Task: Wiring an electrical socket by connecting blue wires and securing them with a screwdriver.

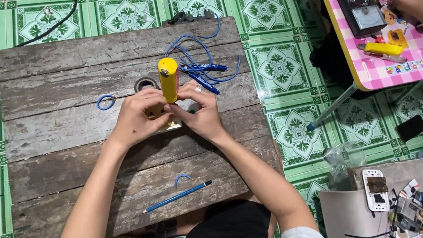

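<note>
My left hand and my right hand meet over the middle of a weathered wooden board. Between them stands a yellow-handled tool, upright, its tip hidden under my fingers. Both hands are closed around its lower end and around a small pale part lying on the board. A tangle of blue wires lies just beyond my right hand. A small loop of blue wire rests to the left of my left hand.
A blue pencil and a short curved blue wire scrap lie near the board's front edge. A black cable crosses the green tiled floor. Another person's hand works at a pink checked table. Electronic parts lie at right.
</note>
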